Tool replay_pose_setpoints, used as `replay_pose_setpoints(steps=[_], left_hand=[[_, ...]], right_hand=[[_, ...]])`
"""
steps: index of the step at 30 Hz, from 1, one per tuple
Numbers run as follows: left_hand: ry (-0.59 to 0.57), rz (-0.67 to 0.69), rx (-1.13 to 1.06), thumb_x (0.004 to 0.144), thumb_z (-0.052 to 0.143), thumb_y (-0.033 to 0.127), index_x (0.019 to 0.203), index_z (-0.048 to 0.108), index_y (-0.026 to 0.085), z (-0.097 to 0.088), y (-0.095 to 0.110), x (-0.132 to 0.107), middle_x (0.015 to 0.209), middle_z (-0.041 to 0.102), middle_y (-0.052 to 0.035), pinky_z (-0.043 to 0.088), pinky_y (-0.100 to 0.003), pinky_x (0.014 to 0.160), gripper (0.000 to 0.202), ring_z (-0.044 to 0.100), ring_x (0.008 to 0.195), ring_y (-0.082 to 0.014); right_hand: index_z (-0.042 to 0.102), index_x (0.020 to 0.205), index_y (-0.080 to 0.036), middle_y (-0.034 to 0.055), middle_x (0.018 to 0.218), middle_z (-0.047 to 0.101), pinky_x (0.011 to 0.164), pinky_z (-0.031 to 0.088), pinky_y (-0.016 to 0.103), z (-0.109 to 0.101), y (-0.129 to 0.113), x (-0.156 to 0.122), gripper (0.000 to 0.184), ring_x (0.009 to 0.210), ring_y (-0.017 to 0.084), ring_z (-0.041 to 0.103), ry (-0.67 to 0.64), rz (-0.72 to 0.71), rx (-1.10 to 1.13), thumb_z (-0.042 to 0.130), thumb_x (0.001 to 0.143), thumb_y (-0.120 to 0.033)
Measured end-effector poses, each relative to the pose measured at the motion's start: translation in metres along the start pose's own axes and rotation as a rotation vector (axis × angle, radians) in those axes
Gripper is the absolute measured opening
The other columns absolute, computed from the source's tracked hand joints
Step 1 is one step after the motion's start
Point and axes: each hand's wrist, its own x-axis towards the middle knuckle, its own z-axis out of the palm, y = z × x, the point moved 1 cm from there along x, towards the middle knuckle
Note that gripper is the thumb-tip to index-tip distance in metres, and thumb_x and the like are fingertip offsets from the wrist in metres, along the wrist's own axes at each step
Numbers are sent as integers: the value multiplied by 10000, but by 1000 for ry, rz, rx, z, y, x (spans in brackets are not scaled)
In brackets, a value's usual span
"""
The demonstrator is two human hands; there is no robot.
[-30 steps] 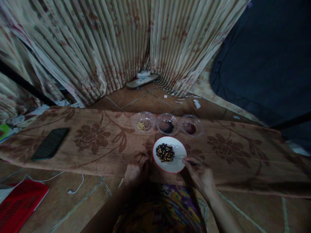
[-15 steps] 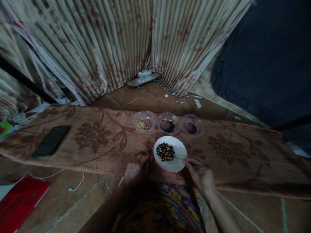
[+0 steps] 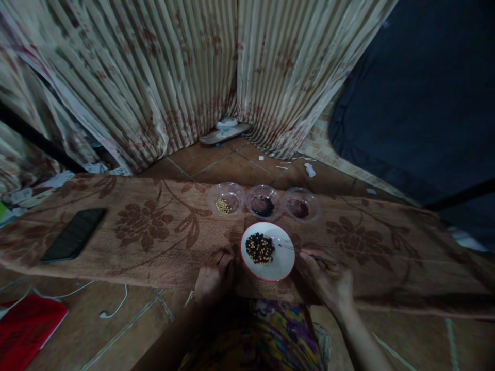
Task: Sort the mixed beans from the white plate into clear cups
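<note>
A white plate (image 3: 284, 263) with a red rim lies on the cloth-covered table, holding a heap of mixed dark and pale beans (image 3: 260, 249) on its left side. My right hand (image 3: 327, 278), fingers pinched, grips thin metal tweezers (image 3: 290, 248) that reach in over the plate's right side. A small dark piece, perhaps a bean, shows at their tips. Left of the plate, my left hand (image 3: 213, 275) rests curled on the table edge, with nothing visible in it. Behind the plate stand three joined clear cups: pale beans (image 3: 223, 206), black beans (image 3: 263, 207) and dark red beans (image 3: 300, 208).
A dark phone (image 3: 73, 235) lies on the left of the brown flowered tablecloth (image 3: 174, 257). Beyond the table, a skateboard (image 3: 225, 134) and white scraps (image 3: 310, 170) are on the tiled floor. A red bag (image 3: 31, 332) and a white cable (image 3: 116, 309) are at lower left.
My right hand has drawn the tweezers rightward, away from the bean heap, with a dark piece at the tips. My left hand keeps its place. The view has tilted slightly.
</note>
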Motion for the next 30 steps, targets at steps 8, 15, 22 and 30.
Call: replay_pose_setpoints(steps=[8,15,22,30], left_hand=[[74,29,-16,927,421,203,905,588,227,-2,2,2,851,651,-33,517,-253,670,170,633,786,-149],[51,-5,-2,917,445,193,928,590,234,-2,3,0,872,654,-24,509,-254,663,151,633,795,-151],[14,3,-16,919,438,191,928,584,228,0,-1,0,888,655,-29,504,-267,700,150,617,800,-149],[-4,-1,-8,928,424,207,898,584,223,3,-2,-2,873,639,-32,497,-260,698,164,605,809,-148]], right_hand=[[706,777,-137,107,800,728,689,553,369,-28,21,93,310,744,229,679,347,-66,79,692,751,-446],[708,744,-144,101,784,726,737,549,391,-18,29,91,288,754,228,674,307,-53,70,690,743,-431],[729,780,-184,87,837,734,699,553,349,1,13,24,269,787,229,681,18,50,68,701,751,-451],[716,829,-213,73,906,711,763,533,332,16,6,-2,264,887,224,669,-185,6,7,607,849,-454]])
